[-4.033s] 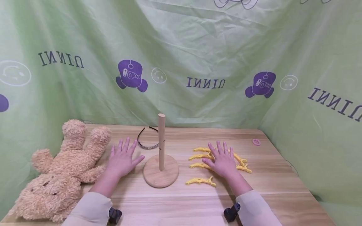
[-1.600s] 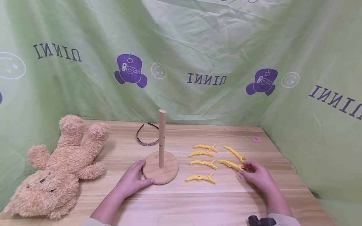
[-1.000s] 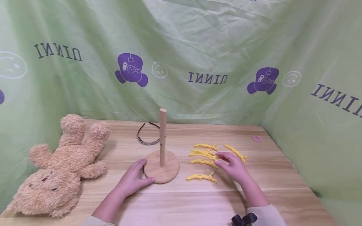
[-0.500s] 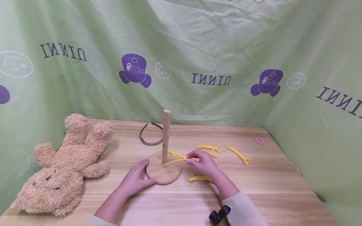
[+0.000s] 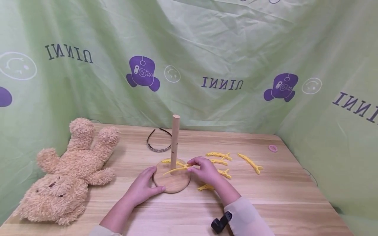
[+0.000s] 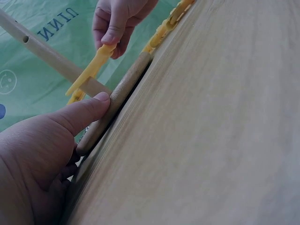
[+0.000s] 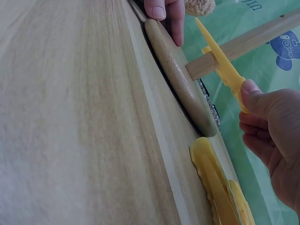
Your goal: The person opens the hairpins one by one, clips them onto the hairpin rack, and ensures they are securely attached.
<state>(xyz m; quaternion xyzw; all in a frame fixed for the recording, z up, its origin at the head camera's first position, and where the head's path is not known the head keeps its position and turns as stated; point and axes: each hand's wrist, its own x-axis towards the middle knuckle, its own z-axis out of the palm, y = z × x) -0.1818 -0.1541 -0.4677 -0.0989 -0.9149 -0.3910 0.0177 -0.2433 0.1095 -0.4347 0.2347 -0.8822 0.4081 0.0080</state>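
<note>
A wooden stand with a round base [image 5: 175, 185] and an upright post [image 5: 175, 137] sits on the table. My left hand [image 5: 141, 186] grips the left edge of that base, thumb on its front rim. In the right hand [image 5: 204, 171] I pinch a yellow hair clip [image 5: 173, 170] by its handle end. The clip's two arms are spread, one on each side of the post, low above the base. From the right wrist view, the spread clip [image 7: 224, 65] straddles the post from my thumb's side. Several more yellow hair clips [image 5: 218, 154] lie right of the stand, partly behind my right hand.
A plush teddy bear [image 5: 72, 170] lies along the left side. Behind the post is a dark headband [image 5: 158, 150] with a beaded band. A pink ring [image 5: 273, 148] is at the far right. Green printed cloth [image 5: 189, 55] hangs around the table [image 5: 283, 196].
My left hand took hold of the base. My right hand picked a yellow hair clip up from the right group, carried it left, spread it, and brought it around the post.
</note>
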